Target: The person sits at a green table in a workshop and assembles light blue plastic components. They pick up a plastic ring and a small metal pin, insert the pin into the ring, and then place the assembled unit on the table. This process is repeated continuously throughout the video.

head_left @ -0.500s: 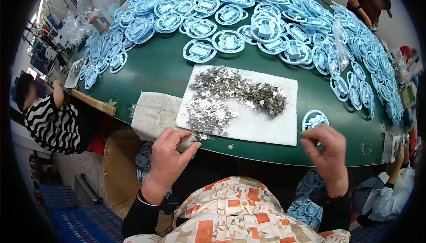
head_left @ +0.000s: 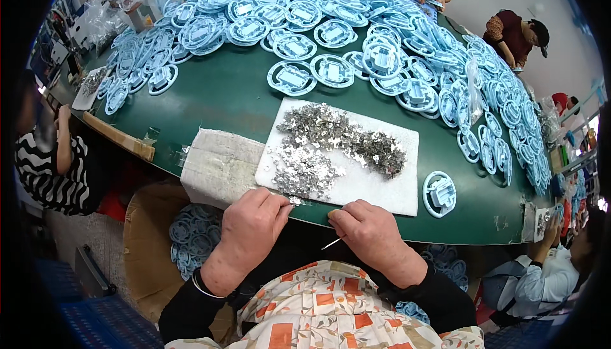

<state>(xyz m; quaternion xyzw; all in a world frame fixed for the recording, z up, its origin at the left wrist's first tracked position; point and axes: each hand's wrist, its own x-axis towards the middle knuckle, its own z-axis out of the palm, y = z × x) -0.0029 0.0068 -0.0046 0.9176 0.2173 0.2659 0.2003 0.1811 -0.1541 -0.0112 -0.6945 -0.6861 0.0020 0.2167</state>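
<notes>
Metal clips (head_left: 296, 202) are glinting in your left hand (head_left: 254, 227), pinched narrow; your right hand (head_left: 373, 234) is gripping a thin rod (head_left: 331, 244). Steady pressure should be helping.

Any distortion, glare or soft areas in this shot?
In the head view, the fisheye bows the near edge of the green table; small metal pieces glint, brightest at near left; the blue surface at lower left looks dim and soft.

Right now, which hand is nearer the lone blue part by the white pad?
Right. The right hand is left of the blue part; the left hand is farther left.
</notes>
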